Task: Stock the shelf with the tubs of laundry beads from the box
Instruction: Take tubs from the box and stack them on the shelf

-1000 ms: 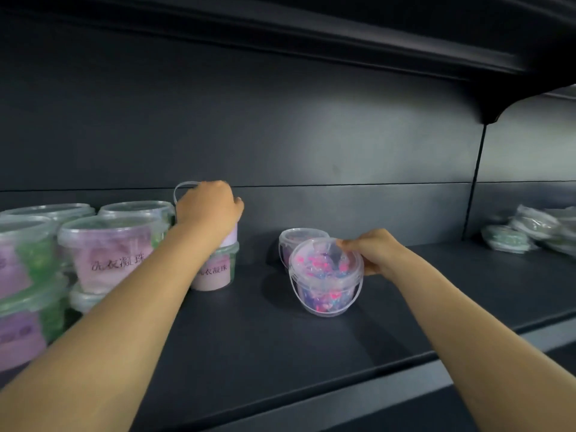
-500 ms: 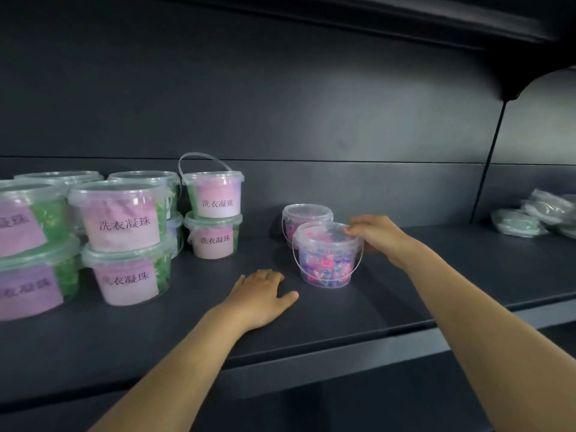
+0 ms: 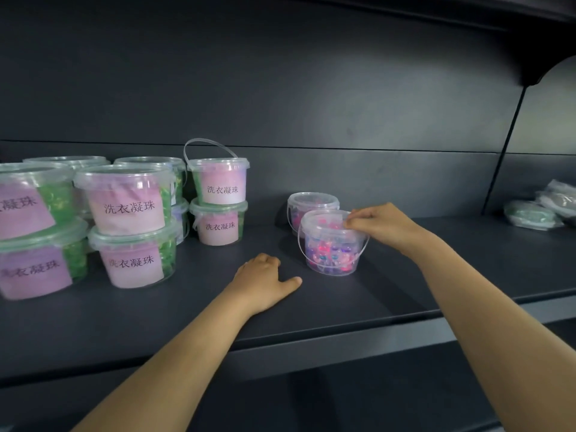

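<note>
- Loosely curled and holding nothing, left hand [image 3: 265, 283] rests on the dark shelf [image 3: 343, 310], near its front edge.
- Right hand [image 3: 385, 227] pinches the lid rim of the front tub [image 3: 330, 251], which stands upright on the shelf, pink and purple beads inside.
- Second tub [image 3: 311, 202] sits just behind it; touching or not, hard to call.
- Labelled tubs [image 3: 131, 226] are stacked two high on the left.
- Wrapped packs [image 3: 536, 213] lie far right.

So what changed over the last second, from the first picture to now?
The left hand let go of the top labelled tub in the small stack and came down to rest on the shelf nearer the front edge. The right hand stayed pinching the lid rim of the front clear tub; all tubs kept their places.
</note>
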Action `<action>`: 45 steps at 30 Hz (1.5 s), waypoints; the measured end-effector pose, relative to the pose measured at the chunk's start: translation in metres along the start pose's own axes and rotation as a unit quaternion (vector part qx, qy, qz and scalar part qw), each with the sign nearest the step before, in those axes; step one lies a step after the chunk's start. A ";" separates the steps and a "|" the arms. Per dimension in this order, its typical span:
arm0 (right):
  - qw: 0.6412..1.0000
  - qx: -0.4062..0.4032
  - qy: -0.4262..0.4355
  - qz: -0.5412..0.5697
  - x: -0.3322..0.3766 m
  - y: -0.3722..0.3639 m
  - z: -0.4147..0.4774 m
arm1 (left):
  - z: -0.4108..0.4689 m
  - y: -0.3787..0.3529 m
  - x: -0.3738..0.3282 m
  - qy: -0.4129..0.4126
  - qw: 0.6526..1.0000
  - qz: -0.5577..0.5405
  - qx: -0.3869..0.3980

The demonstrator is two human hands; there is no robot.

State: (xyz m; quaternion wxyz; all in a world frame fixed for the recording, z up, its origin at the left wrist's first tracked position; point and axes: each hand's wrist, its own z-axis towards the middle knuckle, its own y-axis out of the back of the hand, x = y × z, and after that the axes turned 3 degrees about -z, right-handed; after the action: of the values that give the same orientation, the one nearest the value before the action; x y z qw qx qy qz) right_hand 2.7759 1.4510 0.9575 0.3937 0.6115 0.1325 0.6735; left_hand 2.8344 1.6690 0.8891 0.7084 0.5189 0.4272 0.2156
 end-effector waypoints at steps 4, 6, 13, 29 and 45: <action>0.992 -0.036 0.002 -0.117 0.005 -0.005 -0.005 | -0.002 0.001 0.001 0.005 1.000 -0.022 -0.004; 0.993 -0.037 -0.003 -0.111 0.011 -0.005 -0.010 | -0.003 0.002 0.001 0.010 0.999 -0.029 -0.010; 0.998 0.011 0.010 -0.060 0.014 0.009 -0.025 | -0.004 0.003 0.002 0.014 0.999 -0.033 -0.016; 0.992 -0.092 0.082 -0.007 -0.005 -0.032 -0.014 | -0.001 0.001 0.003 0.007 0.999 -0.037 -0.027; 0.993 -0.076 0.089 0.033 -0.015 -0.020 -0.014 | -0.001 0.002 0.001 0.008 0.999 -0.033 -0.034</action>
State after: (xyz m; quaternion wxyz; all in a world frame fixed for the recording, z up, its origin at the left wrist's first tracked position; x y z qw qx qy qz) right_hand 2.7694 1.4575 0.9302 0.4027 0.5217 0.0953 0.7461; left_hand 2.8339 1.6711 0.8907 0.7293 0.4782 0.4418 0.2107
